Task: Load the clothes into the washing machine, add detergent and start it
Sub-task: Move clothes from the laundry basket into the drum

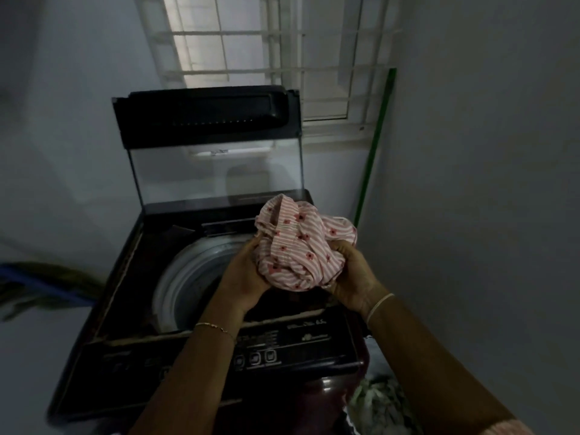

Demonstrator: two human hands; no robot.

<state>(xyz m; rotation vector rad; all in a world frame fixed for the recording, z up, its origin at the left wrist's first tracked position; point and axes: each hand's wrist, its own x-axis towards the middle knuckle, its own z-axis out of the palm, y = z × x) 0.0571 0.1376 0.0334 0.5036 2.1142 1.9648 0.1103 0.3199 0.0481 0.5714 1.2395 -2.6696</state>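
Forearms fill the near edge, one bangle on each wrist. Left hand (248,273) and right hand (353,271) both clutch one bunched pink striped garment (301,246), fingers curled into the cloth from either side. The bundle hangs above the right side of the single washing machine (125,277), whose lid (204,120) is propped up at the far side. One open drum (185,277) lies below and to the left — left hand nearer it. Likely next: lower, let go. A blurred heap (381,403) sits near right; its contents can't be counted.
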